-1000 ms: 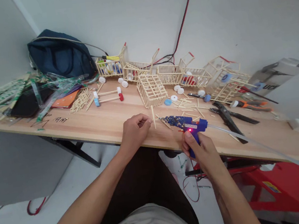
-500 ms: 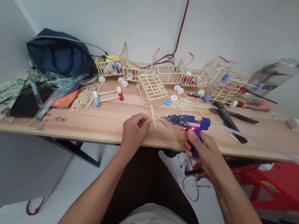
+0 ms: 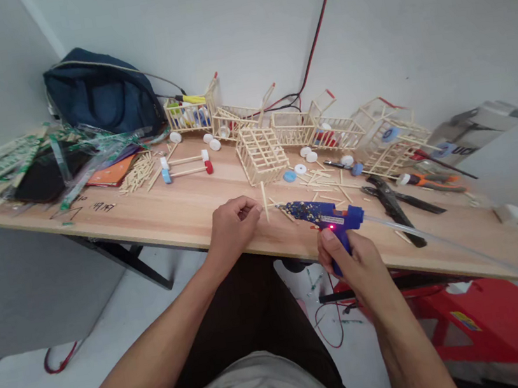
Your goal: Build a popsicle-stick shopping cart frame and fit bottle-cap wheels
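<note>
Head: left hand (image 3: 234, 224) pinches stick (image 3: 265, 206), right hand (image 3: 353, 256) grips glue gun (image 3: 308, 211), near table edge (image 3: 286, 253).

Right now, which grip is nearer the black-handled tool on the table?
Right. The right grip, around the glue gun, is left of the black-handled tool and apart from it. The left grip is farther left, past the glue gun.

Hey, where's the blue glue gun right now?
In the head view, the blue glue gun is right of centre, gripped in the right hand near the table's front edge, pointing toward the left hand.
</note>
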`<state>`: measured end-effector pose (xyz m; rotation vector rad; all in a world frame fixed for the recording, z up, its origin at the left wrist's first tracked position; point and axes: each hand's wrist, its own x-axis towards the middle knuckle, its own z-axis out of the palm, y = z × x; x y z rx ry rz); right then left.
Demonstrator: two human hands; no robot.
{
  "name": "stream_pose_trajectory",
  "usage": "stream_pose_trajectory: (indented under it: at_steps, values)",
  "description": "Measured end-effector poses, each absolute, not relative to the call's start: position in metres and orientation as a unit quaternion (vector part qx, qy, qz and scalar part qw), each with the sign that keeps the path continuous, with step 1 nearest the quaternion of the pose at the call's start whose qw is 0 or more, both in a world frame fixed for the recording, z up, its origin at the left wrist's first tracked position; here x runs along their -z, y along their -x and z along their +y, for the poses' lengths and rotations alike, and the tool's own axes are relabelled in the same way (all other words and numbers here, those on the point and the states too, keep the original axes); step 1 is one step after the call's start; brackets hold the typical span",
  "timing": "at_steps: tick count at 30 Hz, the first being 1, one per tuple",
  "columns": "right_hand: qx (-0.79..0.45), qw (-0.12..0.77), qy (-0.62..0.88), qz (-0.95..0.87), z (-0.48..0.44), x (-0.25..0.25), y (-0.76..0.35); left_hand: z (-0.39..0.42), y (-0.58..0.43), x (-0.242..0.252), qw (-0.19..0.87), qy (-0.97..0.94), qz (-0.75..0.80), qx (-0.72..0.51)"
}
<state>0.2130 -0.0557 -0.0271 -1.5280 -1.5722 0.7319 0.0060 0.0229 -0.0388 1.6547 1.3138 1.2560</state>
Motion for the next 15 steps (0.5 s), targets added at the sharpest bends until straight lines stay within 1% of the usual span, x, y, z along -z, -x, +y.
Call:
stream_pose_trajectory:
  at_steps: [3, 7, 12, 13, 15]
  values:
    - [-0.313, 0.414, 0.605, -0.604, -0.056, 0.023, -0.21, 0.023, -0.006, 0.039, 0.327, -0.638, 0.508, -0.477]
    - [-0.324, 0.46, 0.591, -0.578, -0.058, 0.013, -0.205, 0.023, -0.006, 0.039, 0.329, -0.634, 0.513, -0.475]
    - [-0.286, 0.509, 0.567, -0.58, -0.063, 0.005, -0.199, 0.022, -0.007, 0.038, 0.337, -0.631, 0.511, -0.477]
    - [-0.27, 0.504, 0.573, -0.587, -0.063, 0.005, -0.199, 0.022, -0.007, 0.038, 0.338, -0.63, 0.511, -0.478]
    - [-0.236, 0.462, 0.598, -0.611, -0.061, 0.008, -0.201, 0.021, -0.007, 0.037, 0.34, -0.63, 0.509, -0.479]
